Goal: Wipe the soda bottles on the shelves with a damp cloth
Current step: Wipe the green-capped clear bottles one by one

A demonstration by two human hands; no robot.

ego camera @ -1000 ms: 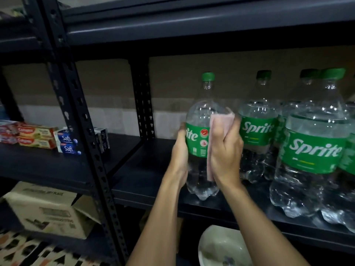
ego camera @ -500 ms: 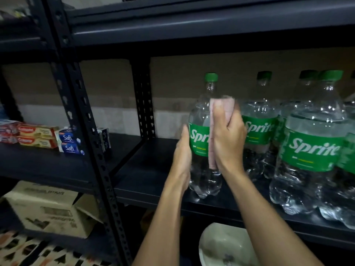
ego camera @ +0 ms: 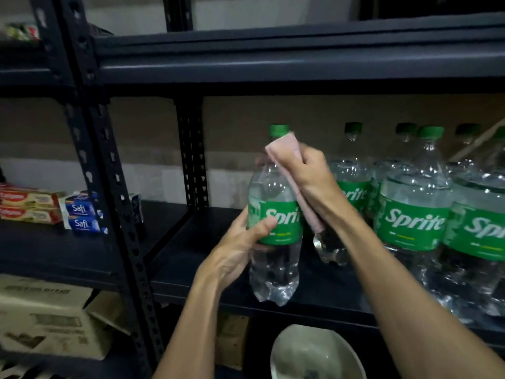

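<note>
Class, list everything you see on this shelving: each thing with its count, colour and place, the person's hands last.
Held Sprite bottle: one, clear with green label and cap, shelf front.
Other Sprite bottles: at least five, same colours, to its right.
Cloth: one, pink, against held bottle's neck.
Toothpaste boxes: at least four, red and blue, left shelf.
Cardboard box: one, beige, lower left.
Bowl: one, pale, below the bottles.
Shelving: one, dark metal, throughout.
Left hand: one, grips held bottle's label.
Right hand: one, holds cloth.
</note>
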